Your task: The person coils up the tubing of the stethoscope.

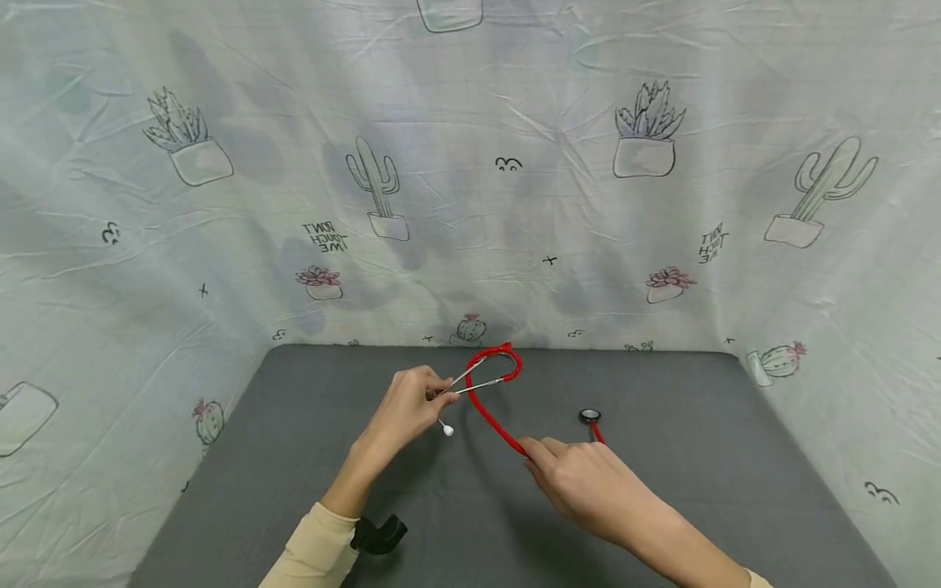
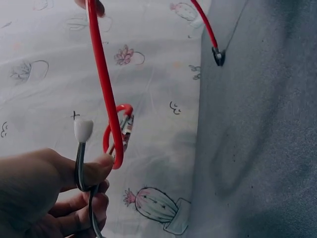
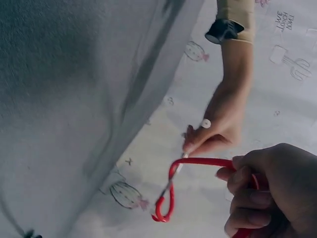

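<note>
Left hand (image 1: 413,402): pinches the thin metal ear tubes (image 1: 478,386).
Right hand (image 1: 584,480): fingers curled around the red tube (image 1: 494,422).
Stethoscope (image 1: 519,364): up over the grey table (image 1: 662,392), its loop on the far side of both hands.
White ear tip (image 1: 448,429): sticks out just beside the left hand.
Round chest piece (image 1: 590,416): farther off, to the right.
Far back: cactus cloth (image 1: 515,212).

Red stethoscope tubing (image 1: 494,421), silvery ear tubes (image 1: 479,386), white ear tip (image 1: 448,430), grey table (image 1: 698,465), pale cactus-print cloth (image 1: 470,114)
</note>
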### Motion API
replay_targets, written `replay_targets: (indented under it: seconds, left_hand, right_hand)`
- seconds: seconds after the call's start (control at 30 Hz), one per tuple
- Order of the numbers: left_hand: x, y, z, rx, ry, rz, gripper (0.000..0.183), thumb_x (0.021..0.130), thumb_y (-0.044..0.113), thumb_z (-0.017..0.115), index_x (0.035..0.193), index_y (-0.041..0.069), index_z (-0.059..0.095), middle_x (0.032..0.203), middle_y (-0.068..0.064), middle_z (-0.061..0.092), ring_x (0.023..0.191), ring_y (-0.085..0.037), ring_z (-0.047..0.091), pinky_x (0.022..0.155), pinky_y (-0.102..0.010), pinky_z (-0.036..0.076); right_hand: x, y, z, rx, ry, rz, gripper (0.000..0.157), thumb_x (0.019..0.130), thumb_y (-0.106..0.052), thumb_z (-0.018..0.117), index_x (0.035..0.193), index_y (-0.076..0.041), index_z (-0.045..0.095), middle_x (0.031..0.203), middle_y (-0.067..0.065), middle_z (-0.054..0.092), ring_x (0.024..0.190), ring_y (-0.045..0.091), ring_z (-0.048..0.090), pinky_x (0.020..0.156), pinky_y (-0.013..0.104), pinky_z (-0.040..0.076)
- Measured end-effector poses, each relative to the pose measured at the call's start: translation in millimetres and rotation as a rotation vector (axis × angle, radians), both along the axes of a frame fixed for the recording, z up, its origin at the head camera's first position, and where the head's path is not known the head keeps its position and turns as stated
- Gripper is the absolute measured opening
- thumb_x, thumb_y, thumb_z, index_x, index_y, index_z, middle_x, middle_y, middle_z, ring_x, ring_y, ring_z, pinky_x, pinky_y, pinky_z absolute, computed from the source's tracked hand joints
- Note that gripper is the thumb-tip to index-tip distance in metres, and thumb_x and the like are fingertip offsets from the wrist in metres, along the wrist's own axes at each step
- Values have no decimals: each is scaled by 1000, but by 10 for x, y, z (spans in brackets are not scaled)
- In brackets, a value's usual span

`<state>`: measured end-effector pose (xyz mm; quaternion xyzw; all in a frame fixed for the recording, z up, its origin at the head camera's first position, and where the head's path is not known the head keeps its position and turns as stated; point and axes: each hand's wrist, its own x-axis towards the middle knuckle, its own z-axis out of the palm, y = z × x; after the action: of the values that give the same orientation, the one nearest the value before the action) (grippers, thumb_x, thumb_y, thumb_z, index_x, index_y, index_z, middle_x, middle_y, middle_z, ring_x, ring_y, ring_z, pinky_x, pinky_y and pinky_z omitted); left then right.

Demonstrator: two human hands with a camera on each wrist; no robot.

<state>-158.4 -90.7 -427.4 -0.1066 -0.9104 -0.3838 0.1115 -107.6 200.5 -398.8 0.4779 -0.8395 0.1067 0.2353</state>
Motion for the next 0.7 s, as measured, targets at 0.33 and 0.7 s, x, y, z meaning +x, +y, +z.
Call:
replay_targets:
  seconds: [0.33,0.7]
  left_hand:
    - [-15,-6,-27,-36,-43,34,22,92,5,86,112,-1,85,93,-8,74,74,-12,70,57,-21,52]
    - [11,-56,-71,-28,-74,35,21,92,6,86,112,-2,85,96,-10,76,74,-12,70,56,-22,50]
  right_hand:
    - [-21,138,174,-25,19,-63,26,85,-8,87,86,-13,61,64,-14,39,57,-6,14,51,6,10]
    - [9,271,346,57,-21,-143,29,90,-10,84,82,-15,57,65,-13,36,54,-5,17,48,9,13]
